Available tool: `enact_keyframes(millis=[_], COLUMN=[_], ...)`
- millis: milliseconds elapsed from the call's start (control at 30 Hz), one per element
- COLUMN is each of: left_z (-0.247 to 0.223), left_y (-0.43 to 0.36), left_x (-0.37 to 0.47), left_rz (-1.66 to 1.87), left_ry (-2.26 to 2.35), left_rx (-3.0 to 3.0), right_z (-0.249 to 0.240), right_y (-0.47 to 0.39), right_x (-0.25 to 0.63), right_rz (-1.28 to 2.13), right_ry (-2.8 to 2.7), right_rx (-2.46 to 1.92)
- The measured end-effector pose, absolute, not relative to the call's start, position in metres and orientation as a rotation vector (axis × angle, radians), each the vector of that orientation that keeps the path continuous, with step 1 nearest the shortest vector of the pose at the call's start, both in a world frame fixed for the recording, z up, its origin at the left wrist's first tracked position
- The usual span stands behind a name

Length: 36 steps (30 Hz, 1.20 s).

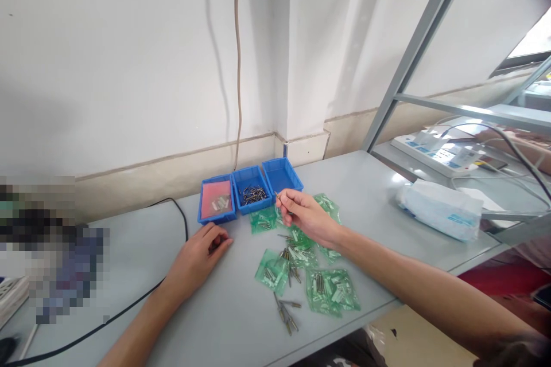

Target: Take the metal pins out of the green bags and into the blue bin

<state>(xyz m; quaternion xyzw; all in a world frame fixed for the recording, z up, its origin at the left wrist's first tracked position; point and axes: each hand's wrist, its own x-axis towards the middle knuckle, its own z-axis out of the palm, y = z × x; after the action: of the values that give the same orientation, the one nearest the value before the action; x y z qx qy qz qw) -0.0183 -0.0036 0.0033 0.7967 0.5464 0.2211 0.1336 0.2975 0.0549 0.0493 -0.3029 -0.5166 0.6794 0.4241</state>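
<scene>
In the head view, the right hand (303,215) has its grip pinched nearly closed, thumb against forefinger, on a slim metal piece (277,195), near the front corner of the right-hand blue bin (282,174) by the counter's (241,309) far edge. A light fingertip pinch should suit so small a part: keep its end exposed and the wrist steady, clear of the rim. The left hand's (202,252) grip is loosely curled, gapped at the thumb, nothing visible in it, resting just beside the left blue bin (218,219). The held piece looks thin and brownish; finer detail is too small to tell. Toward the counter's near edge, loose metal pieces (282,316) show narrow shafts and thicker, yellowish bodies, beside green bags (272,271).
</scene>
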Motion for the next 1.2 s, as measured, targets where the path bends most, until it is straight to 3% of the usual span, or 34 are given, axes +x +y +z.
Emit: enact_keyframes(millis=[133,367,700,1200], left_z=[0.0032,0.0049,0.0052,0.0026], left_y=[-0.0042,-0.0044,-0.0049,-0.0046], left_x=[-0.0185,-0.0178,-0.0147,-0.0164], left_rz=[0.649,0.641,0.625,0.606], left_ry=[1.573,1.570,1.599,1.572], left_rx=[2.310,2.296,2.272,2.439], right_z=[0.0509,0.0549,0.0499,0.0515], right_y=[0.0575,0.0579,0.0552,0.0543], right_x=[0.2991,0.2995,0.2985,0.2982], right_rz=[1.926,1.918,1.410,1.385], right_ry=[-1.060,-1.038,-1.495,-1.476], right_rx=[-0.651,-0.627,-0.885,-0.918])
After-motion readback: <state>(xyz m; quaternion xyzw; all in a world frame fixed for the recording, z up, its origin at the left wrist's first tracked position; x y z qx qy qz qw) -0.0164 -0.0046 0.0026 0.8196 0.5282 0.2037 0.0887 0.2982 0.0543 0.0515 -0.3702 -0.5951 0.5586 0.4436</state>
